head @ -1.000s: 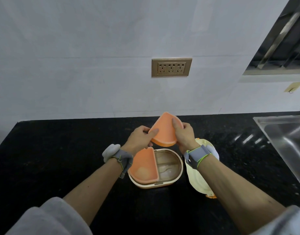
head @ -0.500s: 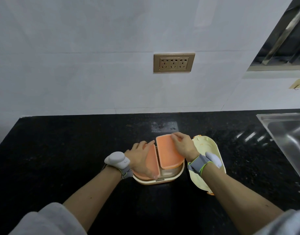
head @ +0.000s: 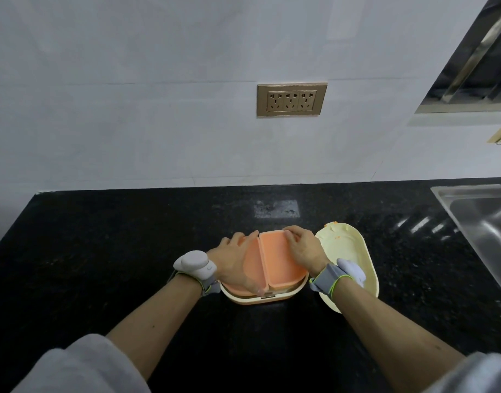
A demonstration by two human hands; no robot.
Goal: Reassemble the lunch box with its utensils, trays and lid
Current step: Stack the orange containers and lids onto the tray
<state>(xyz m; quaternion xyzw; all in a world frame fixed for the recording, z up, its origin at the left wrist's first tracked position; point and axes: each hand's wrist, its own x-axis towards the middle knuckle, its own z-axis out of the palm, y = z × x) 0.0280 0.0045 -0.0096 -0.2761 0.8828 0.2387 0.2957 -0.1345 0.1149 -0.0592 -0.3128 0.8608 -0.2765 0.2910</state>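
Note:
The oval cream lunch box base [head: 267, 298] stands on the black counter in front of me. Two orange trays sit side by side inside it: the left tray [head: 253, 265] and the right tray [head: 280, 260]. My left hand [head: 234, 260] lies flat over the left tray with its fingers stretched out. My right hand [head: 301, 248] rests on the right tray's outer side, fingertips curled over its far rim. The pale yellow lid [head: 350, 251] lies upside down on the counter just right of the box, partly under my right wrist. No utensils are visible.
A steel sink [head: 483, 219] occupies the right end of the black counter [head: 130, 251]. A brass socket plate [head: 292, 99] is on the white tiled wall behind. Both wrists wear grey bands with white sensor units.
The right orange tray came down from mid-air into the box beside the left tray. My left hand left it and settled flat on the left tray.

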